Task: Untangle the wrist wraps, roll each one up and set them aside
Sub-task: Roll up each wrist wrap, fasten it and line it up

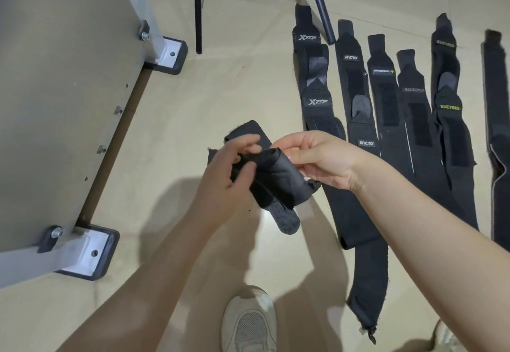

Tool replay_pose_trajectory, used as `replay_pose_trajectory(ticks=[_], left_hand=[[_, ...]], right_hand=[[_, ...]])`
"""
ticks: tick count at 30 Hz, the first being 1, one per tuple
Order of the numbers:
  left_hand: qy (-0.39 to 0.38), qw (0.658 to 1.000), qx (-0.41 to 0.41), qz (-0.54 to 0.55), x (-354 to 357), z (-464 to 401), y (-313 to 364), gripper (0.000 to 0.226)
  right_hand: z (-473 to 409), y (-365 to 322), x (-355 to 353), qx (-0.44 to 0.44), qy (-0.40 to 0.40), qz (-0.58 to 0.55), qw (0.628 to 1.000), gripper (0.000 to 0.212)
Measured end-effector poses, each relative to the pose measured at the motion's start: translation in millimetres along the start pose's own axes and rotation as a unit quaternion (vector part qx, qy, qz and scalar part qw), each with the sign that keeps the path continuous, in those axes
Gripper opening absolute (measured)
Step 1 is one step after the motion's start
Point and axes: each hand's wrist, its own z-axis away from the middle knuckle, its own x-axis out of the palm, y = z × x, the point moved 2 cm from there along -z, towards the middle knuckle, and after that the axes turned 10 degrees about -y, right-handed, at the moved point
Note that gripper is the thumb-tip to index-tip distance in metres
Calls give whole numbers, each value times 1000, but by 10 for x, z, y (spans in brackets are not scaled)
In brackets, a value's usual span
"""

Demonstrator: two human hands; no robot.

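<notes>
Both hands hold one black wrist wrap (278,177) above the floor, partly rolled into a loose tube. My left hand (223,180) grips its left side, thumb on top and fingers curled under. My right hand (317,158) pinches the rolled edge from the right. A grey thumb loop (287,219) hangs from the wrap's lower end, and a flat tail (242,130) sticks out behind my left hand. Several more black wrist wraps (386,108) lie flat side by side on the floor to the right, with labels such as XTEP and XUEYING.
A grey table (55,89) with bolted metal feet fills the left side. Black tripod legs (320,6) and a thin black pole (197,9) stand at the top. My white shoe (248,321) is at the bottom, on beige floor (193,97).
</notes>
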Motion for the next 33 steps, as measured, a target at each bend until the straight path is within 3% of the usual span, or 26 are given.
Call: replay_pose_trajectory(ticks=[3,6,8,11,14,16,19,23,26,33], left_hand=[[-90,992,-36,-76,-70,-147,-128,39],[-195,970,-73,-129,-14,-278,-150,19],[-167,973,-84,-136,32,-322,-138,5],[-107,976,-118,-147,30,-323,-207,14],[-86,963,-172,-187,-29,-238,-391,25],[-84,953,-224,-187,-79,-147,-521,20],[-97,947,-276,-130,-79,-74,-577,5],[-130,963,-235,-8,57,-181,-401,28],[-119,973,-195,-1,161,-322,-274,28],[-114,963,-242,17,260,-403,-212,43]], right_hand=[[38,-25,-111,-3,42,21,999,17],[56,5,-192,23,74,58,995,21],[56,33,-225,24,97,101,990,21],[71,-12,-271,-20,165,158,973,26],[172,-156,-363,-108,239,105,959,27],[272,-251,-437,-161,265,57,949,27],[328,-245,-442,-163,263,43,950,25],[221,-101,-384,-133,246,15,960,25],[171,-106,-351,-168,223,-63,958,24],[259,-186,-376,-256,222,-197,920,24]])
